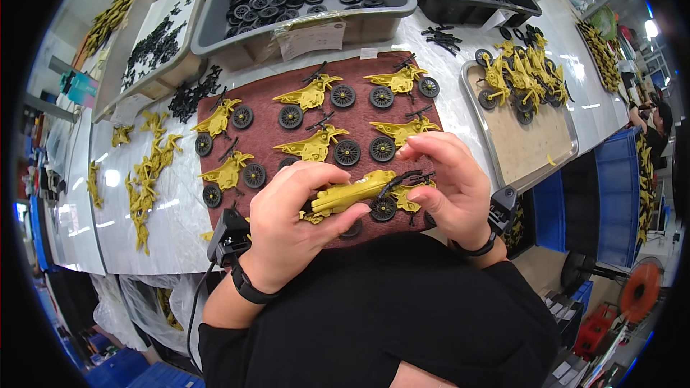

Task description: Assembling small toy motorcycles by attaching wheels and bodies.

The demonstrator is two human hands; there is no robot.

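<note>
My left hand (291, 208) is closed around a yellow toy motorcycle body (352, 192), gripping its sides between thumb and fingers. A black handlebar (397, 181) sits across the body's right end. Around that end my right hand (456, 190) curves with thumb and fingers apart; whether the thumb touches the handlebar is hard to tell. Beneath both hands lies a dark red cloth mat (267, 116). Several yellow bodies, such as this motorcycle body (313, 145), rest on it in rows, each with black wheels (346, 152) and a handlebar laid beside it.
Behind the mat stand a grey bin (394, 16) of black wheels and a black bin (496, 13) of small black parts. A pale tray (108, 93) with black pieces is at left, near loose yellow parts (147, 179). Assembled motorcycles (521, 75) crowd a metal tray (528, 158) at right.
</note>
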